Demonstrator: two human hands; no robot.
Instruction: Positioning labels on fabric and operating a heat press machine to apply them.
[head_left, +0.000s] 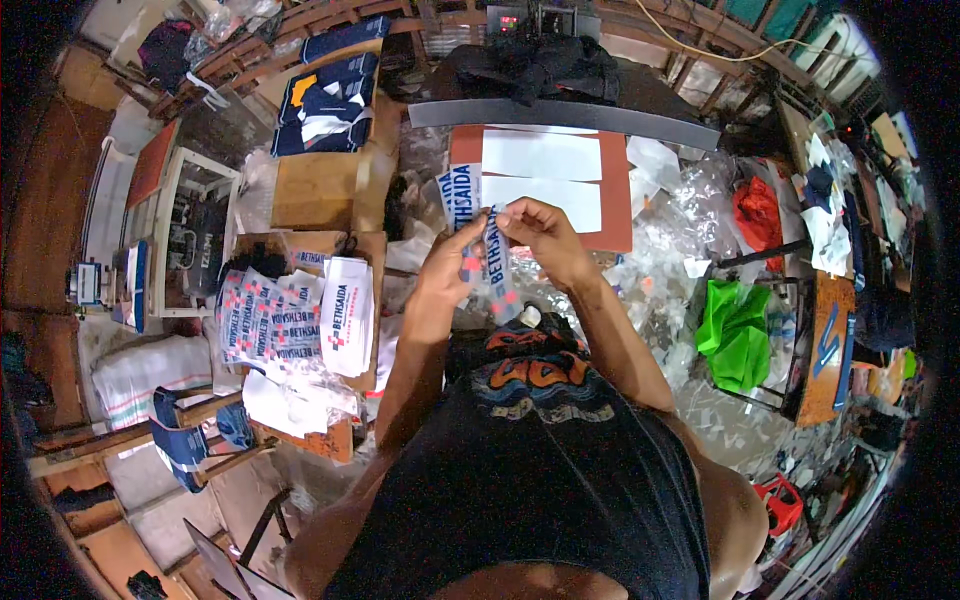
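Observation:
In front of my chest, both hands meet at a clear film strip printed with blue lettering and small red marks. My left hand grips it between thumb and fingers, along with further printed film strips that stick out above the hand. At the top edge of the front strip, the thumb and fingers of my right hand pinch the film. Just beyond my hands, white rectangular sheets lie in rows on a reddish-brown board. Whether the film layers are apart is too small to tell.
Left, a wooden table holds piled printed film pieces and stacked printed white pieces. A long dark bar crosses behind the board, below a heat-press-like machine with a lit display. Right are plastic scraps and a green bag.

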